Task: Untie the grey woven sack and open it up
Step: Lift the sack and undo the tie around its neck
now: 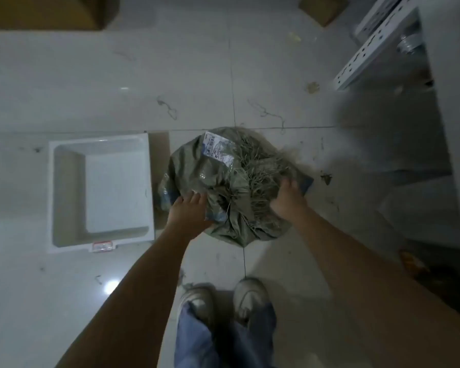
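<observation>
Grey sack [223, 181], hands [189, 211] [286, 197] gripping edges

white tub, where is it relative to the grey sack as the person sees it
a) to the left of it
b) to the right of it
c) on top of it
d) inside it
a: the white tub sits on the floor left of the grey sack, which both hands grip.

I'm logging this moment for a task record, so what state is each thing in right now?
Grey woven sack: on the floor, top bunched, frayed strands loose.
Shipping label: stuck on the sack, crumpled.
Left hand: gripping the sack's left side.
Right hand: gripping the sack's right side.
White plastic bin: upright, open, empty.
Floor tiles: littered with scraps and strands.
</observation>
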{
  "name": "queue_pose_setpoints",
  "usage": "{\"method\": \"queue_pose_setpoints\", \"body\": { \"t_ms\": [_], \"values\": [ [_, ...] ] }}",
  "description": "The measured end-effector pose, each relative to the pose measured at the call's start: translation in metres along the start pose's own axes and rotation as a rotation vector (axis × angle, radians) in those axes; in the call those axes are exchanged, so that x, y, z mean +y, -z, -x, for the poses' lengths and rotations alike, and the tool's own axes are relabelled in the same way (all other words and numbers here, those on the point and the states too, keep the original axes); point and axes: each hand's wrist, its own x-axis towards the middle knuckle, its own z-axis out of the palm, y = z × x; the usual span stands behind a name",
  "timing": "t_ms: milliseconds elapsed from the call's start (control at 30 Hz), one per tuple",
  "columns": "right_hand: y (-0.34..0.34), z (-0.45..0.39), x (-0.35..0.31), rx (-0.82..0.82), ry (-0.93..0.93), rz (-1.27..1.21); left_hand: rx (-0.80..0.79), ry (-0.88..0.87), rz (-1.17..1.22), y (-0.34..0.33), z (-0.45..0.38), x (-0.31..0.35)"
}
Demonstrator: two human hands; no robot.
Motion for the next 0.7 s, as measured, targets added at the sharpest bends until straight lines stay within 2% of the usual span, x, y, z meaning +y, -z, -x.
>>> {"method": "queue_pose_setpoints", "body": {
  "t_ms": [100,167,300,400,467,533,633,700],
  "values": [
    [-0.017,-0.044,0.023,0.122,-0.168,0.012,0.049,-0.062,0.019,-0.024,-0.029,-0.008],
    [-0.026,-0.069,0.039,0.154,-0.194,0.046,0.089,-0.084,0.098,-0.029,-0.05,-0.01],
    [-0.045,-0.092,0.047,0.132,-0.018,0.239,0.171,-0.102,0.153,-0.037,-0.081,-0.013],
    [-0.056,-0.099,0.038,0.206,0.091,0.399,0.251,-0.113,0.126,-0.037,-0.095,-0.008],
    [-0.06,-0.098,0.03,0.291,0.059,0.425,0.261,-0.12,0.094,-0.035,-0.103,0.0],
    [-0.064,-0.097,0.024,0.366,0.059,0.358,0.255,-0.152,0.037,-0.034,-0.107,0.01],
    [-0.068,-0.089,0.019,0.311,0.188,0.328,0.277,-0.152,-0.001,-0.034,-0.108,0.022],
    [-0.069,-0.08,0.019,0.261,0.262,0.189,0.29,-0.118,0.027,-0.033,-0.105,0.025]
  ]
}}
